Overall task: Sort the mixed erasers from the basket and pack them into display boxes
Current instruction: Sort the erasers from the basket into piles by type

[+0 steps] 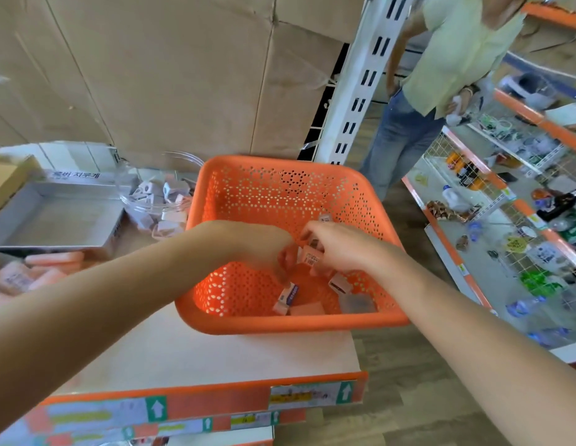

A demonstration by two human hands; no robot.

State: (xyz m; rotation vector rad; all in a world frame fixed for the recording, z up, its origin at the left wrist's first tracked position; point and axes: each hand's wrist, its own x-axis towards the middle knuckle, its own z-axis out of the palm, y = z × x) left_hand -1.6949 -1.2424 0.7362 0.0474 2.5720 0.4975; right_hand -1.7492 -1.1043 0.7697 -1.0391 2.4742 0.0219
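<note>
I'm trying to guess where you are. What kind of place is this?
Most likely a shop: wire-fronted shelves with orange edges hold bottles and other goods, label strips run along the shelf front, and big cardboard boxes stand behind the orange basket of erasers.

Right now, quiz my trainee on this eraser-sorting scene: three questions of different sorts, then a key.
1. True or false: the orange basket is empty.
2. Multiple choice: the clear tub of erasers stands A) left of the basket, B) inside it, C) right of it.
3. Fill in: the fingers of the ___ hand pinch the barcode-labelled eraser.

Key: 1 false, loose erasers lie in it; 2 A; 3 right hand.
</note>
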